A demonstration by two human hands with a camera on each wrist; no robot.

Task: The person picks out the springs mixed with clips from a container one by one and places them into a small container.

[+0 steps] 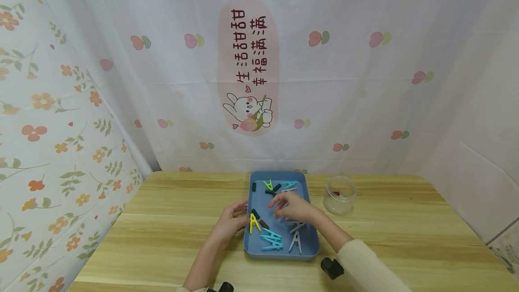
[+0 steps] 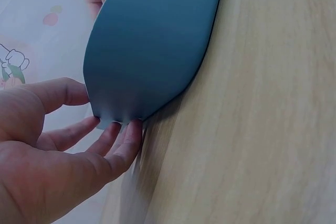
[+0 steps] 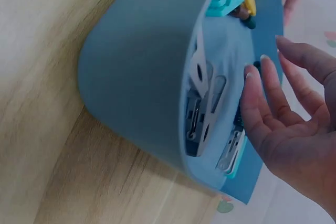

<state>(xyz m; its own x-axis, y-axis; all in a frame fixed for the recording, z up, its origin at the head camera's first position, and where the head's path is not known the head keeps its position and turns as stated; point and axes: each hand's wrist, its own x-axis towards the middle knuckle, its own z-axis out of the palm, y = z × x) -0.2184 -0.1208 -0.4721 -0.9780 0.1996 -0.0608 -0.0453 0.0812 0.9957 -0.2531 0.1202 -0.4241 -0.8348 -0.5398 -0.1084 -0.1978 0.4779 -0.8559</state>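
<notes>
A blue tray (image 1: 279,256) holds clothespins and small dark cylinders. My left hand (image 1: 230,224) is at its left side; in the left wrist view the fingertips touch the tray's outer wall (image 2: 157,35). Over the tray's middle, my right hand (image 1: 296,208) has its fingers spread and loosely bent, with nothing between them. Near the left wall lie a yellow clothespin (image 1: 253,223), a dark green cylinder (image 1: 255,214) and a brown ribbed one (image 1: 264,224). Several light blue clothespins (image 1: 271,243) and a grey clothespin (image 1: 296,241) are toward the front. A lime green clothespin (image 1: 269,185) lies at the back.
To the tray's right stands a clear round jar (image 1: 339,197) with a small reddish-brown piece (image 1: 336,193) inside. All rests on a wooden table (image 1: 170,229). A printed curtain (image 1: 344,93) hangs behind the table, and a floral one (image 1: 52,116) at the left.
</notes>
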